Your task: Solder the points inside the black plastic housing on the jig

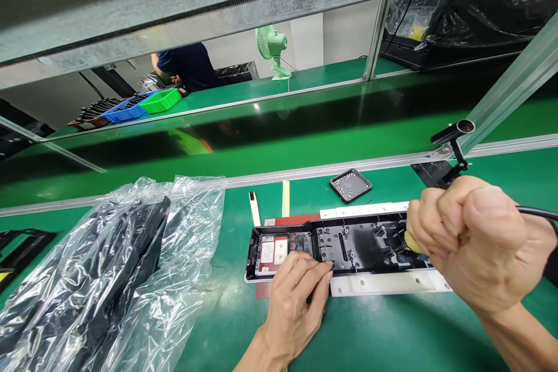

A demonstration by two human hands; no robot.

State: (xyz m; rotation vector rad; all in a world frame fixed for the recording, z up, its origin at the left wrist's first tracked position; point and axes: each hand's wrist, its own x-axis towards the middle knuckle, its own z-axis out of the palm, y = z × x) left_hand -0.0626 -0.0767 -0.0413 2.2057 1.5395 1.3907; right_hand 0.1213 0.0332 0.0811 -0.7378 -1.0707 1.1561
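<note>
A long black plastic housing [366, 247] lies in a white fixture [383, 283] on the green table. My left hand [299, 296] rests on the housing's near edge, its fingers bent and close together around the rim. Above the housing's right end, my right hand [475, 238] is wrapped in a fist around a tool; only a yellowish part [412, 242] shows below the fingers, and a black cable runs off behind the wrist. A small black tray [351, 185] of screws sits beyond the housing.
Plastic-wrapped black parts [143, 244] cover the left side. A tubular holder [453, 131] stands behind my right hand. Beyond the metal rail are a green moving-belt-like surface, a green fan [272, 46], blue and green bins [161, 101], and a person in dark clothing [187, 67].
</note>
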